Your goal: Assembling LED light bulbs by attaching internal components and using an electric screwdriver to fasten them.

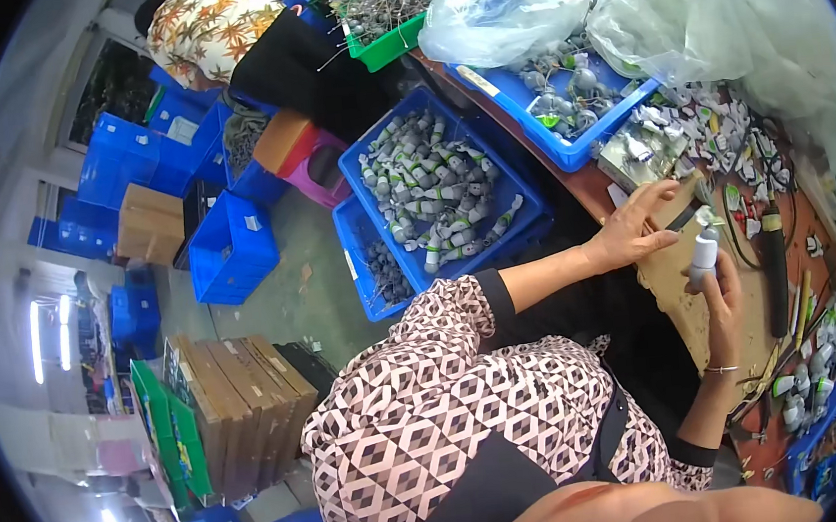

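Note:
My right hand (717,296) is closed around a small grey and white cylindrical part (703,248), held upright over the brown work board (687,322). A thin bracelet sits on that wrist. My left hand (631,229) hovers just beside it at the board's edge, fingers spread and holding nothing, its fingertips close to a small dark piece near the part. Both forearms reach out from my patterned top with black cuffs.
A blue crate (523,214) full of similar grey and white parts stands below the bench, a second one (568,153) on it. Clear plastic bags (505,5), a green tray (385,50), a black-handled tool (775,274) and scattered small parts crowd the bench. Cardboard boxes (241,401) and blue bins (228,253) cover the floor.

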Action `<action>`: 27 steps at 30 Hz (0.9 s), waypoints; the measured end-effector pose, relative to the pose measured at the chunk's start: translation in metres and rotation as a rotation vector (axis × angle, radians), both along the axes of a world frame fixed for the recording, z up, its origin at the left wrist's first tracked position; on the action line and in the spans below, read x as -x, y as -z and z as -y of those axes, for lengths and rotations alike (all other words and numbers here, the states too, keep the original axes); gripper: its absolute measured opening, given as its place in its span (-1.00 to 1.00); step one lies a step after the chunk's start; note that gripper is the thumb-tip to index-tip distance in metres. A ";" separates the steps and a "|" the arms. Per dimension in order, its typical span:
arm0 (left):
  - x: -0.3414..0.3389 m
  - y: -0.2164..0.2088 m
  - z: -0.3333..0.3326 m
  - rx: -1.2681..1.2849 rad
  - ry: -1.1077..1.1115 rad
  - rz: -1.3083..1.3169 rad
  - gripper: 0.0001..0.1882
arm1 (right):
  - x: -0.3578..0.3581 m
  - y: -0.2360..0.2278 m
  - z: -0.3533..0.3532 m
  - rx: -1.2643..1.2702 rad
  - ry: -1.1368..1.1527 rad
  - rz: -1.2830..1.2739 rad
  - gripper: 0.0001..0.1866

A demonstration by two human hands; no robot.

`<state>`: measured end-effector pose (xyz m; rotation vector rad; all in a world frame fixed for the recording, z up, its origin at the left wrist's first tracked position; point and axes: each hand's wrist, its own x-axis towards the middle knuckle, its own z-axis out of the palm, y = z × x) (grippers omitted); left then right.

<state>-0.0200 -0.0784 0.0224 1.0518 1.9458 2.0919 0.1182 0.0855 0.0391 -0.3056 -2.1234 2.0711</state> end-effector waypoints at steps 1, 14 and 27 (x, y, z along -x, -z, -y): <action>0.001 0.000 -0.003 -0.006 -0.004 -0.003 -0.61 | 0.001 0.001 0.003 0.109 -0.039 -0.014 -0.54; 0.001 0.027 -0.031 -0.041 0.545 0.607 -0.68 | -0.001 0.012 0.017 0.554 0.024 -0.091 -0.43; 0.011 0.029 -0.031 -0.084 0.473 0.651 -0.72 | -0.006 0.038 0.021 0.598 0.044 0.069 -0.43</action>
